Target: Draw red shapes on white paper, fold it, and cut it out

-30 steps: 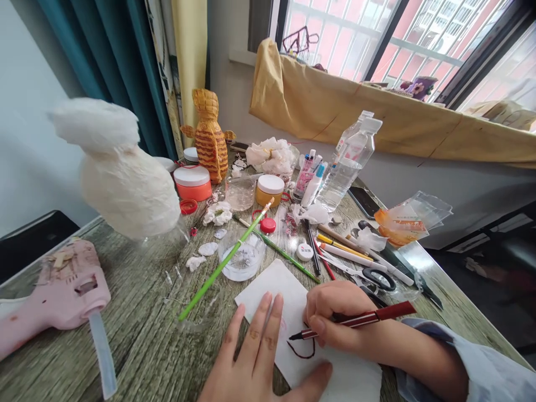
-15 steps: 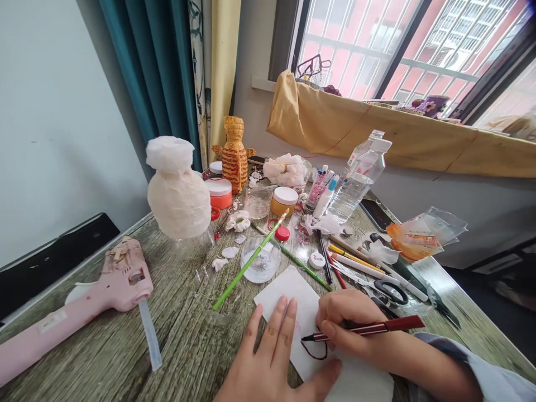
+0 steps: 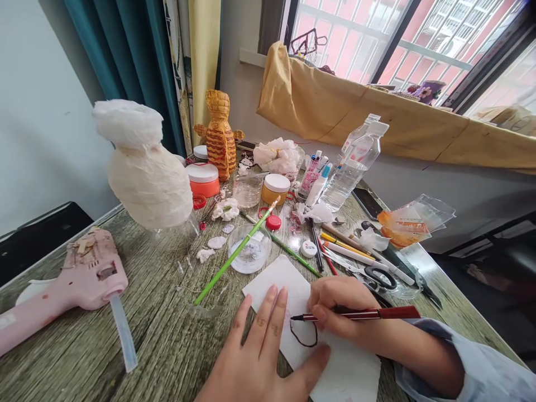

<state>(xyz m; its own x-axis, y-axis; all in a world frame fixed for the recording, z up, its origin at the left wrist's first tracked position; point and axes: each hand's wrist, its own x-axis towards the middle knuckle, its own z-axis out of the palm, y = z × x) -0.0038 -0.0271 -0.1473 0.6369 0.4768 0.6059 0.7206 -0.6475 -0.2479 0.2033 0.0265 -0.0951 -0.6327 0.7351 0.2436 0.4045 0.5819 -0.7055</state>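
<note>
A sheet of white paper [image 3: 352, 363] lies on the wooden table in front of me. My left hand [image 3: 263, 352] rests flat on its left side, fingers spread. My right hand [image 3: 343, 307] grips a dark red felt-tip pen [image 3: 377, 314], its black tip at the paper just right of my left fingers. A dark curved outline [image 3: 305, 343] shows below the tip. Beyond the paper, a green-handled paintbrush [image 3: 238, 251] lies across a clear round dish [image 3: 251, 262]. Scissors [image 3: 379, 277] lie just past my right hand.
At left are a pink glue gun [image 3: 92, 273] with a glue stick and a white padded vase shape [image 3: 151, 184]. An orange figure [image 3: 220, 139], paint jars [image 3: 203, 178], and plastic bottles [image 3: 347, 167] stand farther back. Pens and clear packets [image 3: 414, 220] lie at right.
The pen tip has moved up along the paper, and the dark outline is longer, its left side now drawn. The camera view has shifted slightly; my left hand still lies flat.
</note>
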